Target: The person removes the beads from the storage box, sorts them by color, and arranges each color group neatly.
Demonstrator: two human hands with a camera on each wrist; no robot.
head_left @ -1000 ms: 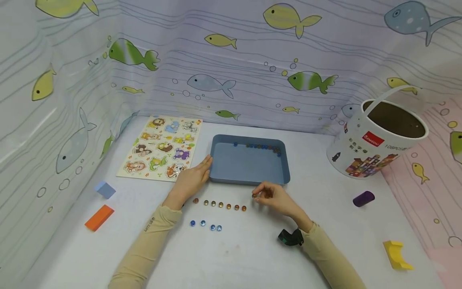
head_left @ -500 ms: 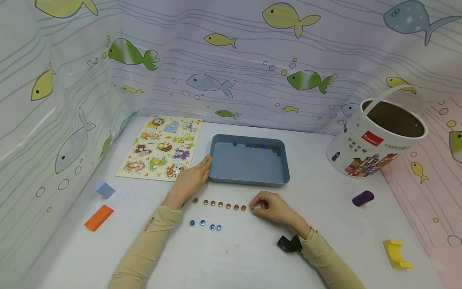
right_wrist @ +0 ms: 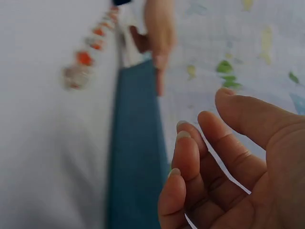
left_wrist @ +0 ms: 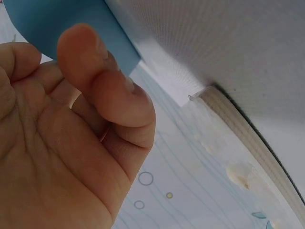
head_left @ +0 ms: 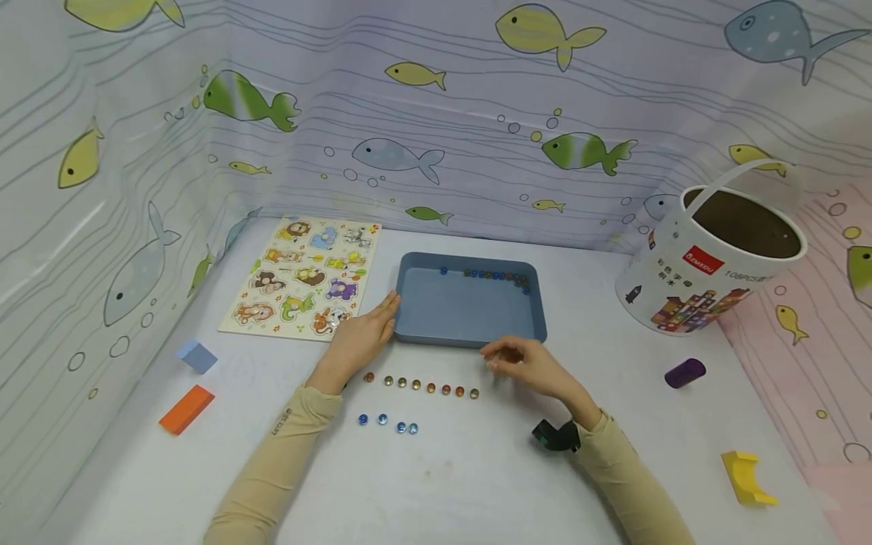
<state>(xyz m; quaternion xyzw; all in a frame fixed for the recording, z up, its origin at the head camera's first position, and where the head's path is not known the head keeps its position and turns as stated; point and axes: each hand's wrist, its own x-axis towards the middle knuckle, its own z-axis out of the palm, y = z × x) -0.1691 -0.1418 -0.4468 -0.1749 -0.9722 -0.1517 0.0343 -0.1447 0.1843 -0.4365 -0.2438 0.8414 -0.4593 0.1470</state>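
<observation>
Right hand [head_left: 534, 365] hovers empty, fingers loosely curled, just off the near edge of the blue tray [head_left: 470, 309], beside the row of amber beads [head_left: 421, 386]. Left hand [head_left: 357, 339] rests flat-fingered against the tray's left corner. The bucket [head_left: 708, 261] carries a red label, its writing too small to read.

r hand [head_left: 534, 369] let go, lifted, bead [head_left: 474, 393] now in row

Beige long sleeves [head_left: 272, 462], bare hands, black wrist-worn camera [head_left: 555, 435] (on the right), small print on left cuff
</observation>
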